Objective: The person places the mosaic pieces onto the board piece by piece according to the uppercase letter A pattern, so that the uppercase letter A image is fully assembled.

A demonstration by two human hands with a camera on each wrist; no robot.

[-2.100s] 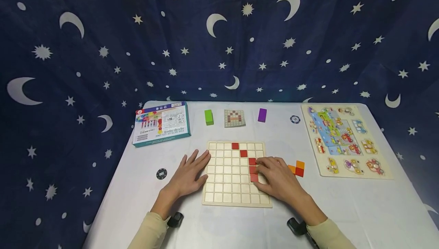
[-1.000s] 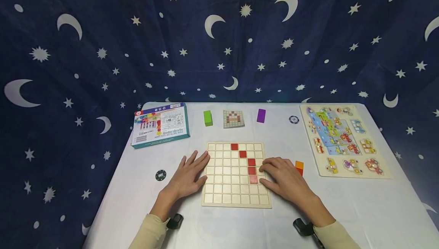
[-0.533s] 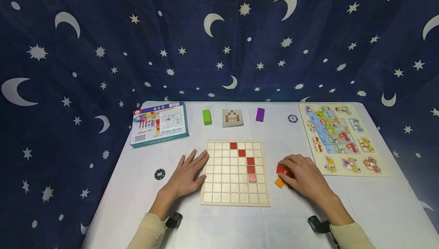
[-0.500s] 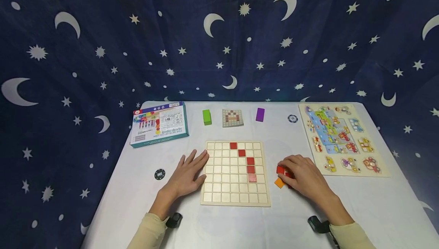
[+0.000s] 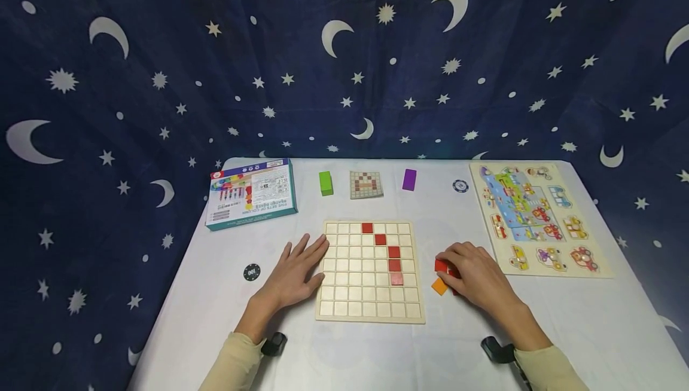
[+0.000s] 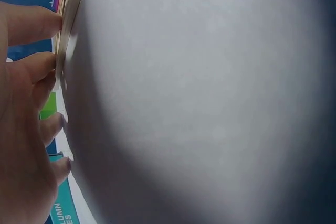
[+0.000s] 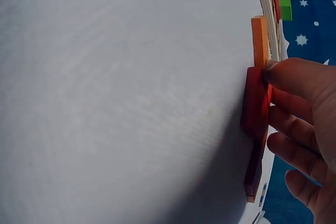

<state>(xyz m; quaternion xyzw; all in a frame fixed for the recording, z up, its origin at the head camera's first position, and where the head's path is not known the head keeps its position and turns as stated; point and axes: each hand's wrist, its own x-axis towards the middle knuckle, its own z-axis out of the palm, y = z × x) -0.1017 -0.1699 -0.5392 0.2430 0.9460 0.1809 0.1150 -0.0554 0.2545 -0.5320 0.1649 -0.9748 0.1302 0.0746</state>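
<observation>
A wooden grid board (image 5: 355, 293) lies flat at the middle of the table, with several red square tiles (image 5: 395, 252) in its cells, stepping down from the top row towards the right. My left hand (image 5: 293, 276) rests at the board's left edge with fingers spread, the fingertips touching the rim. To the right of the board, my right hand (image 5: 478, 276) is over a small group of loose tiles. Its thumb and index finger pinch a red tile (image 5: 441, 265). An orange tile (image 5: 439, 286) lies just below the thumb; other tiles are partly hidden under the hand.
Behind the board stand a green block (image 5: 326, 183), a small pattern card (image 5: 366, 185) and a purple block (image 5: 409, 180). A boxed toy (image 5: 252, 195) is at back left, a vehicle puzzle board (image 5: 587, 259) at right. Poker chips (image 5: 251, 272) lie at left and back right.
My right hand has left the red tiles on the board and moved right to the loose tiles, where fingers close on a red one. My left hand stays put.
</observation>
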